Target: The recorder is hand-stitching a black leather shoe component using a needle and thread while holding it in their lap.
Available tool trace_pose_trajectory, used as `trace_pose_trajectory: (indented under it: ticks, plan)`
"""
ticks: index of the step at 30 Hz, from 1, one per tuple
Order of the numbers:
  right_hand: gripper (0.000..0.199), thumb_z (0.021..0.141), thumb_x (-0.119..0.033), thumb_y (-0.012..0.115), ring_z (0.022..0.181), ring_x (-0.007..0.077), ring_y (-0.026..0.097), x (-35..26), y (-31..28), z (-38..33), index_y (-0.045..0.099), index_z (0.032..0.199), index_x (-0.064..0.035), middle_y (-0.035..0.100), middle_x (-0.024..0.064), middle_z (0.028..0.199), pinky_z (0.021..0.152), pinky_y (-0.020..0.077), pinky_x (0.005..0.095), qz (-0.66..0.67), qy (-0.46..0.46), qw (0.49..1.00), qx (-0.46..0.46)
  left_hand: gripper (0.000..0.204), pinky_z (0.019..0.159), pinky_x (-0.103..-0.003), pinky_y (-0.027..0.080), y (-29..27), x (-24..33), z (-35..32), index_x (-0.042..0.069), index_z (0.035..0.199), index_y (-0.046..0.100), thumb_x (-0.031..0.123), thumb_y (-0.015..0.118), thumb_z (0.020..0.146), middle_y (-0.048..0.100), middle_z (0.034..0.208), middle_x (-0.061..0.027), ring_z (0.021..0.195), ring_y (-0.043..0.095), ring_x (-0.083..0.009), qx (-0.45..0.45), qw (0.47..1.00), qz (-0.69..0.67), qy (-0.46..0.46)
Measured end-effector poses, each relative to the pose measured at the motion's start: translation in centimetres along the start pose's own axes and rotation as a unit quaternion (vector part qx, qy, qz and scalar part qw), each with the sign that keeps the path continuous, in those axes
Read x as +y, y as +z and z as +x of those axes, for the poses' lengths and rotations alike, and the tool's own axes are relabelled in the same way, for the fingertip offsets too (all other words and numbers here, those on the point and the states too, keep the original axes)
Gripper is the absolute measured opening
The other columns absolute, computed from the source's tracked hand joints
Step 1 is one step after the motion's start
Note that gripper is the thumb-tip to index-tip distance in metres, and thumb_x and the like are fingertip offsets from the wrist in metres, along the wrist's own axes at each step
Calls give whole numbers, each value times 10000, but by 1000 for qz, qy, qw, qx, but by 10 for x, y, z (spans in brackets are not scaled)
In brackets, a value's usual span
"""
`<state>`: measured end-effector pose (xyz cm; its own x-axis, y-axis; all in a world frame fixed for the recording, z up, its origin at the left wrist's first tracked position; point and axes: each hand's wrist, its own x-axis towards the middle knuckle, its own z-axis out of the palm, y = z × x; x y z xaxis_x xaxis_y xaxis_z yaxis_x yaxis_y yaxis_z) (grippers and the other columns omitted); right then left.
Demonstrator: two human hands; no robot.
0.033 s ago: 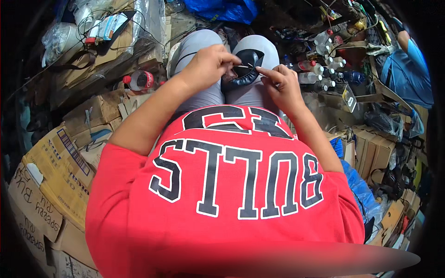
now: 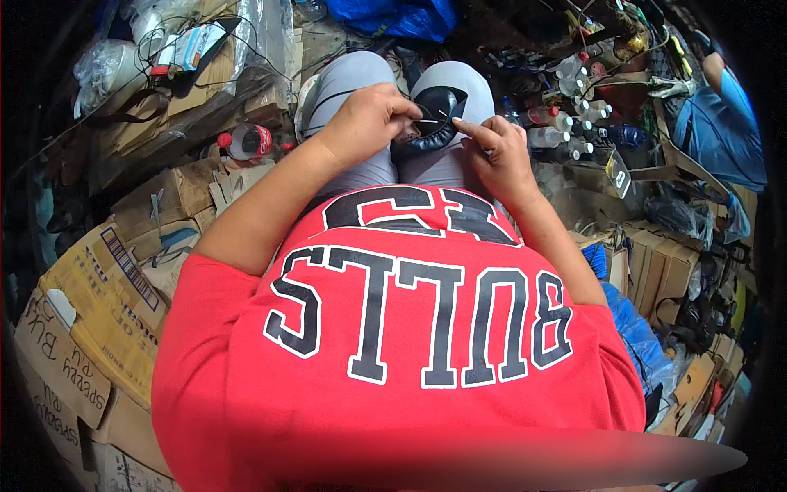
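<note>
cluttered workshop or storeroom, seemingly: cardboard boxes [image 2: 102, 299], plastic bottles [image 2: 548, 137], blue sheeting [image 2: 402, 18] heaped around.

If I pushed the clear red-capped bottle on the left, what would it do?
The bottle lies on its round side, so it would probably roll. Its see-through body seems empty, so it may feel light.

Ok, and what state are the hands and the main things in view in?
Left hand: curled, exact grip unclear
Right hand: partly curled, grip unclear
Black glossy piece: puckered along its near edge, over the right knee
Thin pale needle-like piece: straight, near left fingertips
Red-labelled plastic bottle: capped, lying on its side
Blue plastic sheet: crumpled
</note>
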<state>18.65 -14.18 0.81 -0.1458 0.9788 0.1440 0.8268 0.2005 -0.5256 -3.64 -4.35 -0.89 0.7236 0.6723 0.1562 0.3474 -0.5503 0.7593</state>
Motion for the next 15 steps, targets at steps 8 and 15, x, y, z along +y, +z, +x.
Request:
trace_pose_trajectory:
  ticks: [8, 15]
  plan:
    - [359, 760, -51, 614, 764, 176, 528, 4, 2, -1, 667, 1081, -202, 515, 44, 751, 783, 371, 338, 14, 34, 999, -21, 223, 652, -323, 427, 9, 4, -2, 99, 896, 698, -9, 633, 713, 542, 723, -54, 725, 532, -210, 71, 997, -37, 4]
    - [436, 758, 95, 466, 801, 128, 508, 29, -10, 23, 687, 1046, -147, 484, 31, 855, 776, 442, 243, 278, 135, 942, -128, 298, 640, -304, 422, 10, -12, 11, 92, 891, 705, -73, 595, 669, 511, 713, -51, 703, 503, -198, 68, 995, 7, 71]
